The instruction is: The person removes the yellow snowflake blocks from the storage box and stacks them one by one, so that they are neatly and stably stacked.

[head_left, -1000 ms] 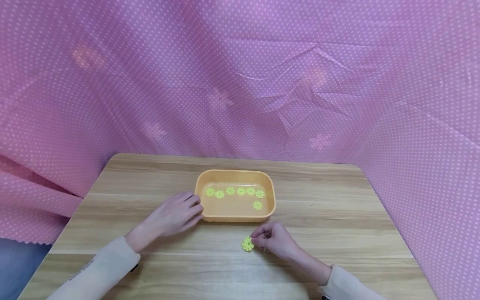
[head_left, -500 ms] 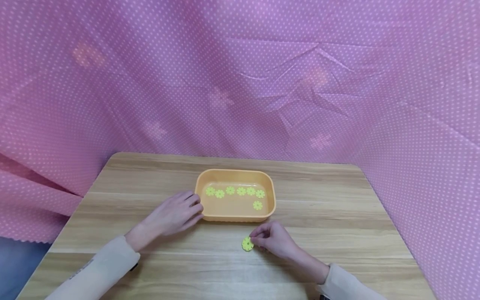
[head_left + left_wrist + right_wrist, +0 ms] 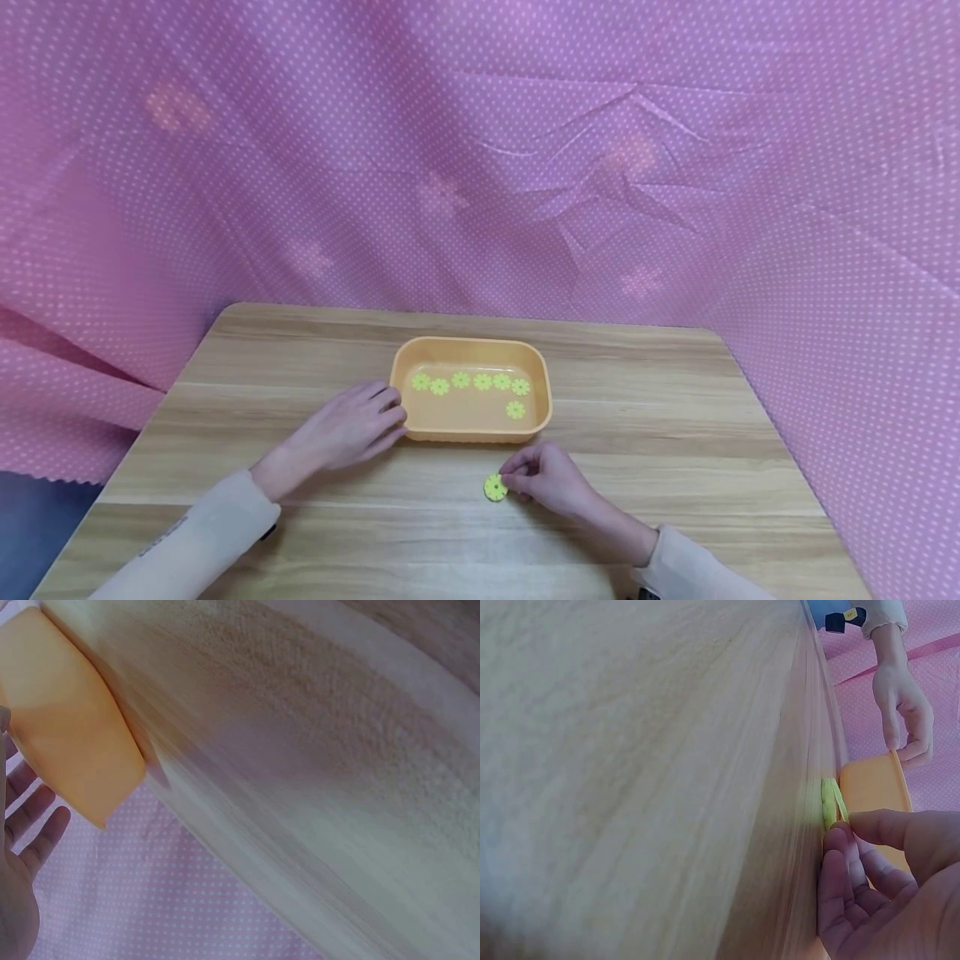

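A shallow orange tub (image 3: pixel 470 435) stands on the table, with several yellow-green flower-shaped discs (image 3: pixel 482 382) lying on its floor. At the tub's left rim is my left hand (image 3: pixel 356 427); the right wrist view shows its thumb on one side of the rim and its fingers on the other. In front of the tub sits a small stack of the same discs (image 3: pixel 828 801). My right hand (image 3: pixel 551 482) pinches the top disc (image 3: pixel 840 801) between thumb and forefinger, tilting one edge up off the stack.
The wood-grain table (image 3: pixel 675 400) extends around the tub on all sides. Pink dotted cloth (image 3: pixel 480 167) hangs behind the table and along both its sides.
Both hands keep nearly the same places. The view shifts very slightly; the tub, the discs in it and the stack look unchanged.
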Demonstrator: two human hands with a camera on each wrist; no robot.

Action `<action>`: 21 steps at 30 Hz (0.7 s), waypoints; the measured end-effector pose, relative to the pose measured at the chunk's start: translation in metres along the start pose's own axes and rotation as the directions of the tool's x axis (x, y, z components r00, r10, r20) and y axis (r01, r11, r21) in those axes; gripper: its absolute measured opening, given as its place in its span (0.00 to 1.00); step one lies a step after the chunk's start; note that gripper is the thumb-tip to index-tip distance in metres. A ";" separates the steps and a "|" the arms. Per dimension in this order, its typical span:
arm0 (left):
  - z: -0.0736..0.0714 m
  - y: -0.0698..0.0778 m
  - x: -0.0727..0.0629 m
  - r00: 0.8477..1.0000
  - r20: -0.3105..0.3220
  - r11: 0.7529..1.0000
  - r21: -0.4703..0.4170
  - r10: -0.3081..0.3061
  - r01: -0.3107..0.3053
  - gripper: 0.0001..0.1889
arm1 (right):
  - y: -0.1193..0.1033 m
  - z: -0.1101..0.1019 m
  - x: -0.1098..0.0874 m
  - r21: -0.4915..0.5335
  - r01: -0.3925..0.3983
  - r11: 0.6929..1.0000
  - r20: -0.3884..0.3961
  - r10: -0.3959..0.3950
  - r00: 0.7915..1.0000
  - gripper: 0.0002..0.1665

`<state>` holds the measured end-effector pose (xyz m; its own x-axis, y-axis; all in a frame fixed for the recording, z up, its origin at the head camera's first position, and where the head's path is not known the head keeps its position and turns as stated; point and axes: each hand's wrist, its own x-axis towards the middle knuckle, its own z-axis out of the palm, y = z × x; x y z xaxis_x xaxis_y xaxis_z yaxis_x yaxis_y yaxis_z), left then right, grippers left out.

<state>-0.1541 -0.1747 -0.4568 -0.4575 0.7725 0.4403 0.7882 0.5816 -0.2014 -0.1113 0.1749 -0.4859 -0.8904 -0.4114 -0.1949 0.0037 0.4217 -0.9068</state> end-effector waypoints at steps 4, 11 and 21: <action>0.000 0.000 0.000 1.000 -0.008 1.000 -0.002 0.007 -0.007 0.09 | -0.001 0.001 -0.001 0.000 -0.006 1.000 -0.005 0.006 1.000 0.06; -0.002 0.001 0.000 1.000 0.011 1.000 0.002 -0.003 0.003 0.09 | -0.001 0.002 0.000 -0.011 -0.003 1.000 -0.005 0.003 1.000 0.06; -0.002 0.000 0.000 1.000 0.001 1.000 0.008 0.002 -0.002 0.09 | -0.001 0.002 0.001 -0.035 0.001 0.999 -0.001 -0.001 1.000 0.05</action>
<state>-0.1530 -0.1753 -0.4552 -0.4565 0.7740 0.4388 0.7858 0.5821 -0.2093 -0.1110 0.1729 -0.4861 -0.8908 -0.4112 -0.1932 -0.0135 0.4490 -0.8934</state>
